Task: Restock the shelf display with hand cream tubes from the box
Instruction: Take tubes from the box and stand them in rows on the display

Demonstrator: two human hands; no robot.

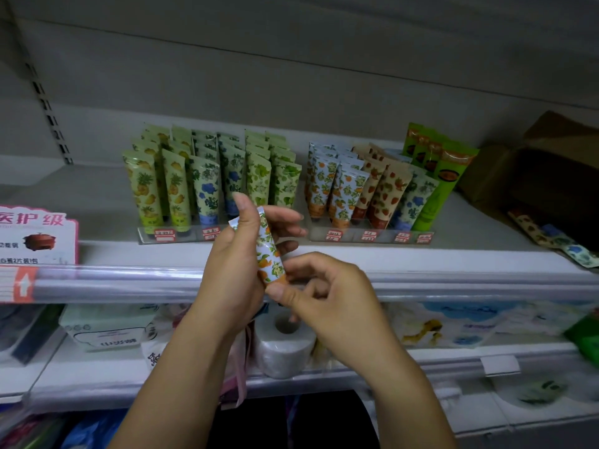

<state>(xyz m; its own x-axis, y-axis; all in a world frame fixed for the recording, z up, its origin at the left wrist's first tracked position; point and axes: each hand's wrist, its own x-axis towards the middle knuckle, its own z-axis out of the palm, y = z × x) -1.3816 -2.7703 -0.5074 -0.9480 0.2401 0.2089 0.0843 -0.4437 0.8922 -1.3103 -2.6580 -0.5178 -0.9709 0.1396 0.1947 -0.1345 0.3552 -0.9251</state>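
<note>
My left hand point(241, 254) grips an orange-patterned hand cream tube point(268, 251) upright in front of the shelf. My right hand point(319, 291) pinches the tube's lower cap end with thumb and fingers. Behind the hands, two clear display trays stand on the shelf point(453, 218). The left tray point(181, 236) holds pineapple, blue-flower and green-grape tubes. The right tray point(372, 238) holds orange, strawberry and blue-flower tubes plus a tall green tube point(432, 183). A brown cardboard box point(531, 166) lies on the shelf at the far right, with loose tubes point(557, 241) in front of it.
A clear price rail point(129, 283) runs along the shelf's front edge. A pink sign point(35, 234) stands at the left. On the shelf below are a plastic-wrapped paper roll point(285, 345) and tissue packs point(107, 325).
</note>
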